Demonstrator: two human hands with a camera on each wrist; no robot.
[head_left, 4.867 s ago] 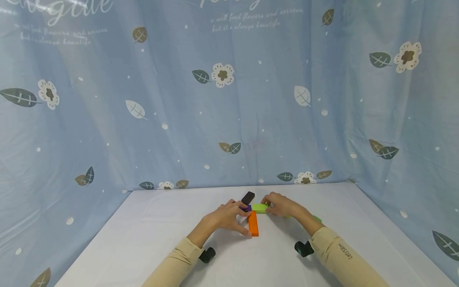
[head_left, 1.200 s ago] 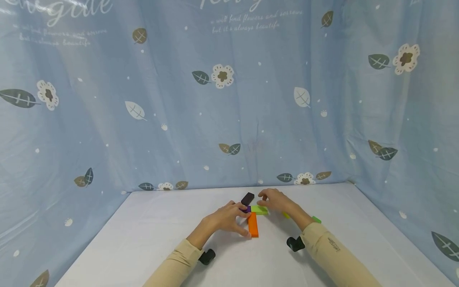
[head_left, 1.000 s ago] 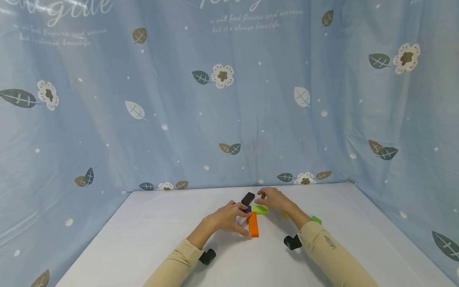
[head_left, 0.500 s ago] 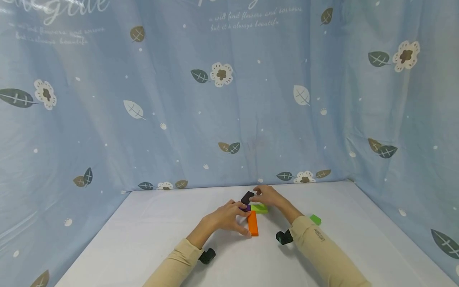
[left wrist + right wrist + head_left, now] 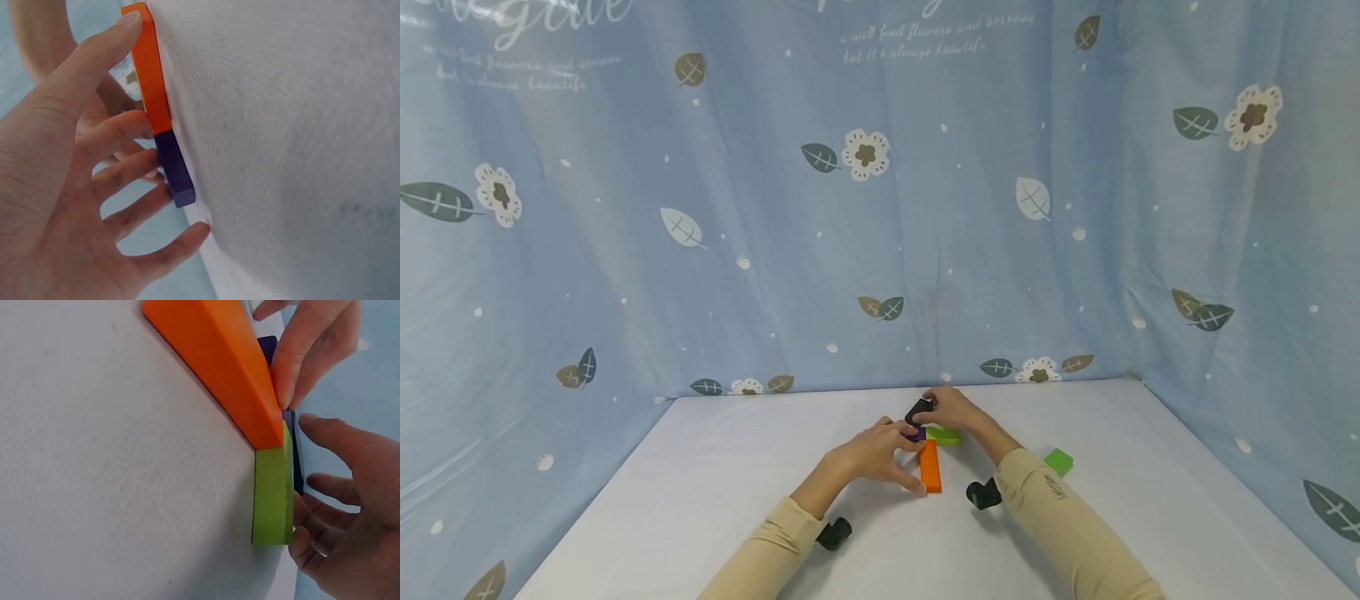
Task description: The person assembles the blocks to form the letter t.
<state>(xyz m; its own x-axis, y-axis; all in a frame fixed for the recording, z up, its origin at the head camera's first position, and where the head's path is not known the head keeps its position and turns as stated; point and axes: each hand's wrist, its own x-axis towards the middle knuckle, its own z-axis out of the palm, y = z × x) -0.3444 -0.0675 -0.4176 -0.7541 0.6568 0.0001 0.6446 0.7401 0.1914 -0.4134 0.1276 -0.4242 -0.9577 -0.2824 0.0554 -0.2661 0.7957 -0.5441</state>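
My left hand [image 5: 872, 454] spans the orange block [image 5: 930, 468], its thumb at the near end. Its index finger touches the joint with the purple block [image 5: 176, 169], and the middle and ring fingertips lie along the purple one. A lime-green block [image 5: 272, 497] meets the orange block's far end, making a corner. My right hand [image 5: 958, 412] is at the black block [image 5: 916, 409] behind them, thumb on the near side and fingers on the far side. Whether its fingertips press the black block is hard to see.
A bright green block [image 5: 1058, 462] lies to the right, beside my right sleeve. Dark wrist cameras [image 5: 983, 494] hang under both wrists, low over the white table [image 5: 700, 500]. A blue patterned curtain [image 5: 775, 250] encloses the back and sides.
My right hand has left the lime-green block and moved left and back to the black block. Its forearm now hides a yellow piece and uncovers the bright green block. My left hand stays put.
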